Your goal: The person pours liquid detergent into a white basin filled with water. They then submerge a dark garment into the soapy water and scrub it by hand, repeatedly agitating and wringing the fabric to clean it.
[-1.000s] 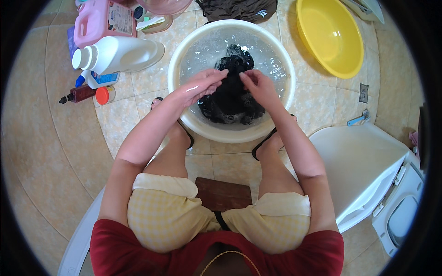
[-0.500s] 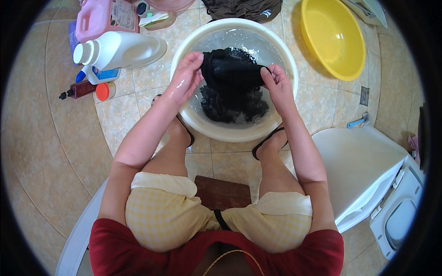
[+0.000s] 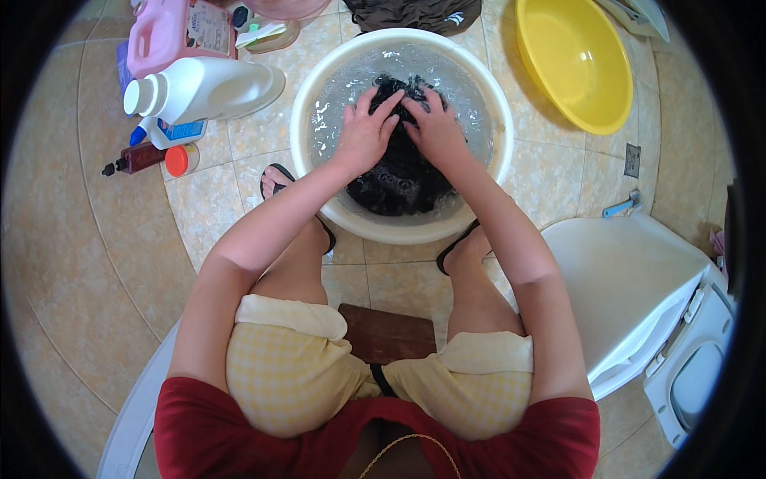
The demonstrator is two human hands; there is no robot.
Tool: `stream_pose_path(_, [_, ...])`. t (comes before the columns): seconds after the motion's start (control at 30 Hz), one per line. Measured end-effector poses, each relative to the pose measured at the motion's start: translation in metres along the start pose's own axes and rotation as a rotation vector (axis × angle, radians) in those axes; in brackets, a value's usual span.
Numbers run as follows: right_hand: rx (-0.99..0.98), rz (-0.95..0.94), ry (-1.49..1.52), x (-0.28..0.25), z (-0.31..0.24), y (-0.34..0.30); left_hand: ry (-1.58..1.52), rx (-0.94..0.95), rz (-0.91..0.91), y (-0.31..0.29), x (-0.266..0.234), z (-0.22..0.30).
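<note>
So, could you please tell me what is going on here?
Someone's left hand and right hand are both on a black cloth, fingers spread, inside a white basin of water. The cloth lies bunched in the middle of that basin. A yellow basin is off to the right, a dark brown cloth lies just beyond the white basin, and a white bottle and a pink jug are to the left.

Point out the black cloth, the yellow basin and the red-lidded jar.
Black cloth (image 3: 400,164), head view: its middle.
Yellow basin (image 3: 576,68), head view: its bare inside.
Red-lidded jar (image 3: 178,160), head view: its lid.
</note>
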State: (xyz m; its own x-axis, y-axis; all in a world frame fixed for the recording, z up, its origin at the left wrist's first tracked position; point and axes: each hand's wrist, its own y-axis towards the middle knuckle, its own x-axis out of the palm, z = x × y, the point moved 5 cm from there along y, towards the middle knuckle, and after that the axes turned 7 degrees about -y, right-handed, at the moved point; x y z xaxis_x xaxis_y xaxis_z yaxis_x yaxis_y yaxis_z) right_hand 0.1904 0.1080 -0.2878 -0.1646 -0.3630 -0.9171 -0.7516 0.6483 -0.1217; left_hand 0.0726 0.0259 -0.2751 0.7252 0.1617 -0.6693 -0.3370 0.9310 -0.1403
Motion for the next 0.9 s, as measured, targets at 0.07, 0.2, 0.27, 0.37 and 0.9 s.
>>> stream_pose_path(0.07, [0.059, -0.184, -0.002, 0.006, -0.001, 0.006, -0.002, -0.019, -0.056, 0.005, 0.016, -0.024])
stream_pose_path(0.2, [0.002, 0.098, 0.083, 0.022, 0.015, 0.017, -0.162, -0.284, -0.073, 0.022, 0.044, -0.057])
stream_pose_path(0.27, [0.216, 0.110, 0.223, -0.009, -0.011, 0.013, -0.904, -0.570, -0.121, 0.028, 0.045, -0.039])
stream_pose_path(0.37, [0.060, 0.352, 0.333, -0.036, -0.045, 0.009, -1.515, -0.841, -0.234, 0.030, 0.052, -0.033])
stream_pose_path(0.9, [0.075, 0.455, 0.335, -0.055, -0.031, 0.025, -1.065, -0.684, -0.077, 0.020, 0.007, 0.018])
